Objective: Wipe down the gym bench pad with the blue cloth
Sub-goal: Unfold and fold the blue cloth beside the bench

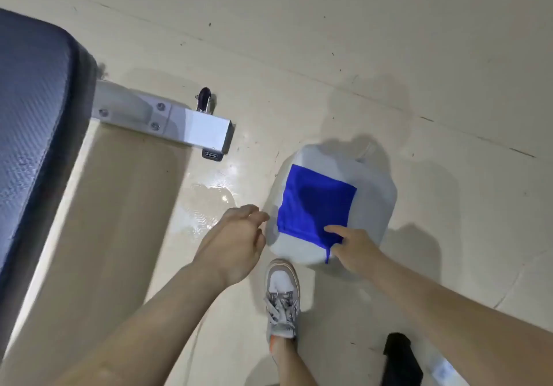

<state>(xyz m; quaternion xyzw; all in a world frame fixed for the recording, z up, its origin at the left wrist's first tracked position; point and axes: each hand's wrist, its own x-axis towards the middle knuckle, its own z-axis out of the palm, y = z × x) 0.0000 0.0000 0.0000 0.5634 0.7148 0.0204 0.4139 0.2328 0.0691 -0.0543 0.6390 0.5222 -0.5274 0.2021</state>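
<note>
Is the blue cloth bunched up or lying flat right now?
Lying flat: the blue cloth shows as a smooth square draped over the white jug, right hand at its near corner.

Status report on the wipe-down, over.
Left hand free, loosely curled. Right hand pinching near corner of blue cloth, draped over white jug. Bench pad off left, untouched. Puddle between.

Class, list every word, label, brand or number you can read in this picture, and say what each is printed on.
Small logo plate on the dark end cap of the white metal bench foot: too blurred to read.
Bluish label on the clear object at the bottom right edge: too blurred to read.
Blue cloth, translucent white jug, dark blue bench pad, grey shoe: no text visible.
</note>
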